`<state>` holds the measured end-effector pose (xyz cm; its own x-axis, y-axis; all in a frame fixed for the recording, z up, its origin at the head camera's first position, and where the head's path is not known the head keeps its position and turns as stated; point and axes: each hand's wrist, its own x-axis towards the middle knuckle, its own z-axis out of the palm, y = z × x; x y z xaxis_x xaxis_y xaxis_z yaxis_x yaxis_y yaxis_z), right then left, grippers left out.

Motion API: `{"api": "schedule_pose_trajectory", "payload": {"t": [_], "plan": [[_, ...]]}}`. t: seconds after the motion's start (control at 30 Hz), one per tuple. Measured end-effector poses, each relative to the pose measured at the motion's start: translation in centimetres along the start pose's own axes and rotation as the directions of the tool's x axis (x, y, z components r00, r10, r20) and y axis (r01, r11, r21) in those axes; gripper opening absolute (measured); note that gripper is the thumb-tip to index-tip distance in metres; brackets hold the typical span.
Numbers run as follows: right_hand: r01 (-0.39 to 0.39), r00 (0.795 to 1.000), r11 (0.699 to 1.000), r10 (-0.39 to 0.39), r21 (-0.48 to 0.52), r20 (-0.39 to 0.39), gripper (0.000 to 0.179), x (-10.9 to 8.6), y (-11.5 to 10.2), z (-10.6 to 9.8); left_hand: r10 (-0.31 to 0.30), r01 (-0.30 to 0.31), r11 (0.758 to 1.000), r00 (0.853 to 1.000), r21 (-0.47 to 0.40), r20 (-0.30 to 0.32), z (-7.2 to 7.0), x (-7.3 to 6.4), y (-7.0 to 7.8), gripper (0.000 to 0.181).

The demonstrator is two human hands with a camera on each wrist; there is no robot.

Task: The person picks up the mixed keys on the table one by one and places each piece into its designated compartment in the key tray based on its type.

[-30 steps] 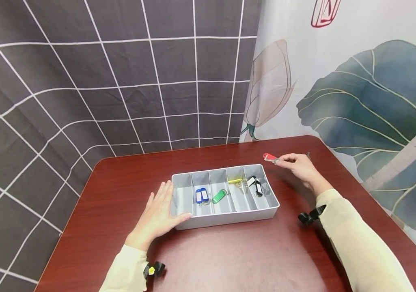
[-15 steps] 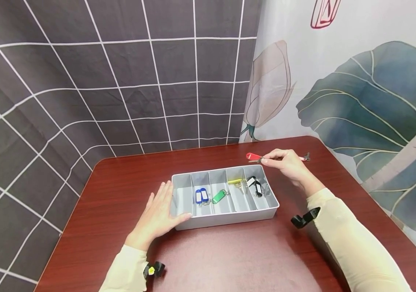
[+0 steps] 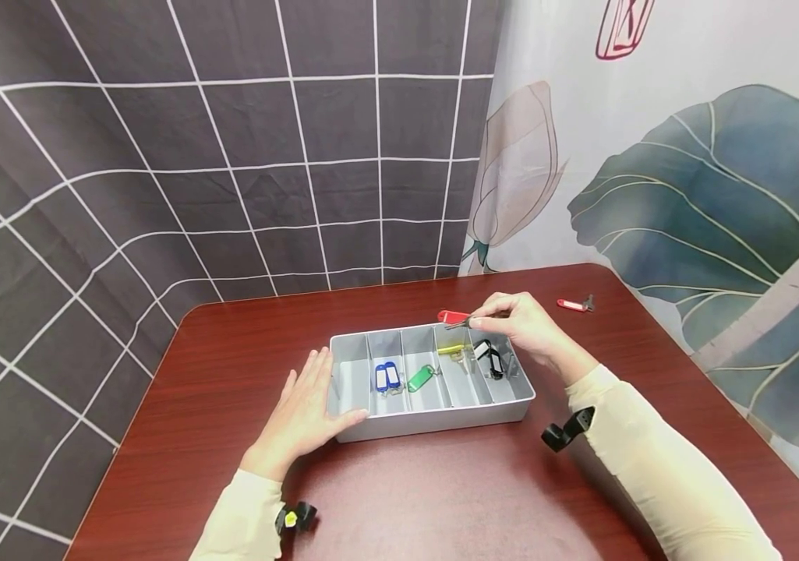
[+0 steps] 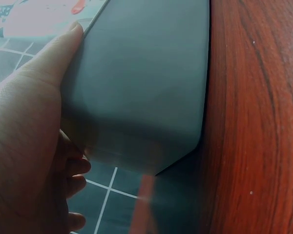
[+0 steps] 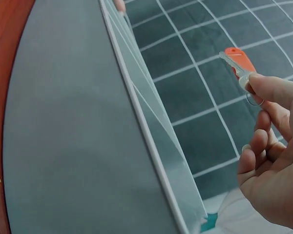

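A grey tray (image 3: 434, 421) with a row of compartments sits on the table. My left hand (image 3: 304, 413) rests on its left end, fingers straight along the side and thumb at the front rim. Over the tray's back rim, my right hand (image 3: 525, 323) pinches a key (image 5: 237, 69) with a red key tag (image 3: 452, 316) between thumb and forefinger. Inside the tray, from left to right, lie two blue key tags (image 3: 387, 377), a green key tag (image 3: 421, 377), a yellow key tag (image 3: 451, 349) and black key tags (image 3: 496, 363) with keys. The leftmost compartment shows no keys.
Another red key tag (image 3: 571, 305) with a key lies on the table's back right. The dark red table (image 3: 427, 499) meets a grid-patterned curtain (image 3: 329, 195) and a white curtain with leaf prints (image 3: 708, 202) behind.
My right hand has moved left, carrying the red-tagged key from right of the tray to over its back rim. The other red tag is now uncovered. My left hand stays in place.
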<state>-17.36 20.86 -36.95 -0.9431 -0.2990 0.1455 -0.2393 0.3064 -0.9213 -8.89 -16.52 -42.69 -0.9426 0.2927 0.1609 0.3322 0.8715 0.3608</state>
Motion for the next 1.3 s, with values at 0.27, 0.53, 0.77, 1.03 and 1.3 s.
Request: {"api": "schedule_pose_trajectory", "payload": {"t": [0.27, 0.53, 0.77, 1.03, 1.3], "plan": [[0.005, 0.998, 1.0, -0.006, 0.018, 0.07, 0.016, 0.4, -0.9, 2.6, -0.006, 0.006, 1.0, 1.0, -0.006, 0.005, 0.0, 0.0, 0.0, 0.117], [0.03, 0.993, 0.998, -0.024, -0.051, 0.117, 0.011, 1.0, -1.8, 6.3, -0.019, 0.019, 1.0, 1.0, -0.016, 0.02, -0.1, 0.0, 0.1, 0.119], [0.034, 0.986, 0.993, -0.014, -0.114, 0.165, 0.007, 2.5, -3.1, 9.7, -0.043, 0.044, 0.999, 0.998, -0.027, 0.044, -0.1, -0.1, 0.0, 0.118], [-0.041, 0.981, 0.978, 0.079, -0.205, 0.178, 0.005, 4.2, -3.6, 12.2, -0.028, 0.029, 0.999, 0.999, -0.021, 0.027, 0.0, 0.0, 0.0, 0.116], [-0.054, 0.979, 0.961, 0.105, -0.271, 0.175, 0.007, 4.9, -3.3, 13.8, -0.045, 0.046, 0.999, 0.998, -0.007, 0.052, -0.1, -0.1, -0.1, 0.119]]}}
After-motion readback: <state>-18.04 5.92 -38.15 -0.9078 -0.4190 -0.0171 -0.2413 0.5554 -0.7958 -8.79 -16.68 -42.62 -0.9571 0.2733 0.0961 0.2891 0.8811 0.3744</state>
